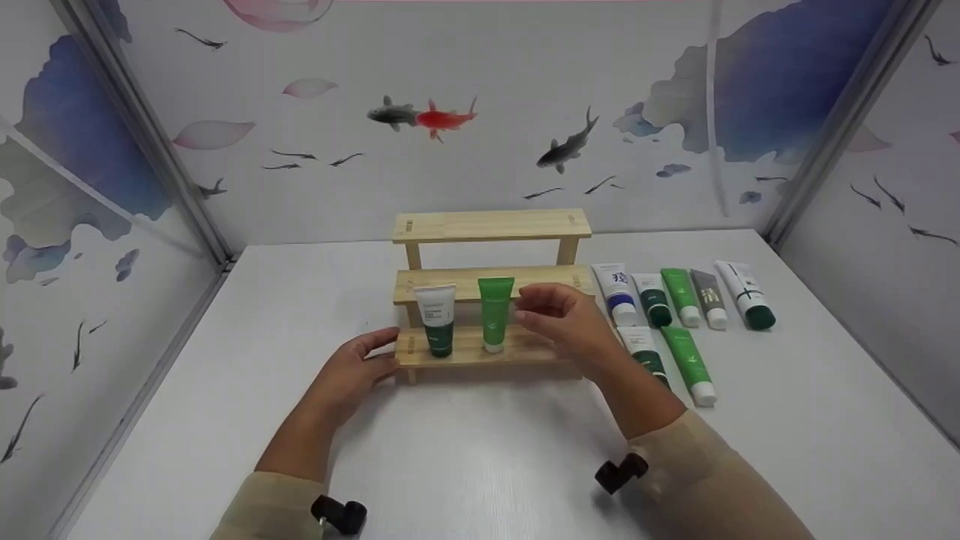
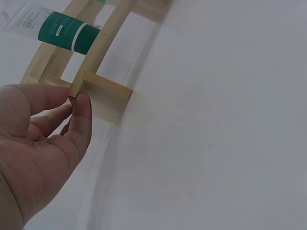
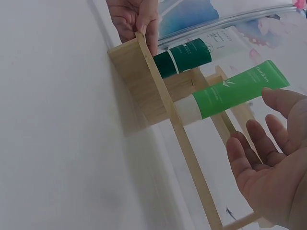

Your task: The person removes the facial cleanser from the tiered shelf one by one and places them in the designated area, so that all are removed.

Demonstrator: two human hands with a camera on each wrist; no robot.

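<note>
A three-step wooden rack (image 1: pixel 491 225) stands on the white table. On its lowest step a white and dark green tube (image 1: pixel 437 319) and a bright green tube (image 1: pixel 495 311) stand upright on their caps. My left hand (image 1: pixel 352 375) pinches the left end of that step, thumb above and fingers beneath, as the left wrist view shows at the wooden board (image 2: pixel 103 43). Just right of the green tube (image 3: pixel 235 91) is my right hand (image 3: pixel 273 163), its fingers loosely bent and nothing in its grasp. Whether the thumb touches the tube's top I cannot tell.
Right of the rack lie several tubes: a white and blue one (image 1: pixel 615 292), a grey one (image 1: pixel 707 298), a white one with a dark green cap (image 1: pixel 744 294), a green one (image 1: pixel 688 365) and others. A patterned wall (image 1: pixel 480 172) stands behind the table.
</note>
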